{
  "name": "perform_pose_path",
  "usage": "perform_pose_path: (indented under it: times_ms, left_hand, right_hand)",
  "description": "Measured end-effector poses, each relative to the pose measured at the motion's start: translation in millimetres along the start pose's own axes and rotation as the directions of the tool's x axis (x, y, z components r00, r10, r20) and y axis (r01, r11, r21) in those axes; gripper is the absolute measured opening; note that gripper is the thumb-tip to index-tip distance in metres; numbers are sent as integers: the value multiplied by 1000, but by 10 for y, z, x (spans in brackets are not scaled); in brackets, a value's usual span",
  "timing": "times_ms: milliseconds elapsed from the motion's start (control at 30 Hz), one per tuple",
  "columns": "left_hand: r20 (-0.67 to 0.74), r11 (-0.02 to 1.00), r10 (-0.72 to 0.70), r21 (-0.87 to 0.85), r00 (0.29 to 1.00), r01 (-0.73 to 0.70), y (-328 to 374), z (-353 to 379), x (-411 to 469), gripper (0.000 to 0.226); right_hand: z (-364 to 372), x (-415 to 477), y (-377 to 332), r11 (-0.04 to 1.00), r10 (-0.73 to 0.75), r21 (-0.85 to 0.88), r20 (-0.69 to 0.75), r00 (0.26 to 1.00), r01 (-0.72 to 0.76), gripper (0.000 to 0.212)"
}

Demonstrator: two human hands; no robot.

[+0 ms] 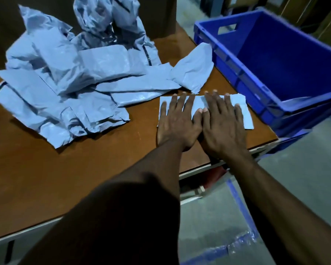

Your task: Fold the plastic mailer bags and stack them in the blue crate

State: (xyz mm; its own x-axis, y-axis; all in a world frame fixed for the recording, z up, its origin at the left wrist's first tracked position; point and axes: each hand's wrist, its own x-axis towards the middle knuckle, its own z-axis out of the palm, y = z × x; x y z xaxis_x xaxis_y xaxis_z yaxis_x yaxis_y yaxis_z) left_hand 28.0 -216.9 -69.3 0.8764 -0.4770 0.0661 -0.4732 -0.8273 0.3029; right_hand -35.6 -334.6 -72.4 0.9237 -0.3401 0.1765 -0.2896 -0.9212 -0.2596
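Note:
A folded grey-blue mailer bag [245, 111] lies flat on the brown table near its right corner. My left hand [177, 123] and my right hand [221, 125] press down on it side by side, fingers straight and spread. A heap of several crumpled grey-blue mailer bags [69, 79] covers the table's left and back. The blue crate [237, 60] stands to the right of the table, tilted towards me. A pale folded bag [298, 100] shows at the crate's near inner wall.
The brown table [65, 178] has bare surface in front of the heap, and its right edge runs just under my wrists. Beyond the edge lies a grey floor with blue tape lines [239, 203]. A dark brown panel stands behind the heap.

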Motion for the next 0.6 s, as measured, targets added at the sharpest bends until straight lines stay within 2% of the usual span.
perform_pose_path:
  times_ms: [167,233,367,500,600]
  left_hand:
    - [24,999,9,30,1000,-10,-19,24,26,62]
    - [34,1000,14,16,999,-14,-29,13,23,62]
    - [39,999,19,30,999,-20,-18,20,36,65]
    - [28,999,15,37,1000,-16,-23,53,67,63]
    - [33,997,9,73,999,-12,-40,60,57,63]
  right_hand:
    - [99,95,123,999,-22,-37,168,985,28,64]
    - [-58,145,45,999,2,42,153,988,-9,69]
    - [-242,281,21,994,49,100,-9,999,-47,66]
    - [-59,152,119,997,34,66,134,990,-43,71]
    - [-1,179,155,999,40,17,166,985,-43,67]
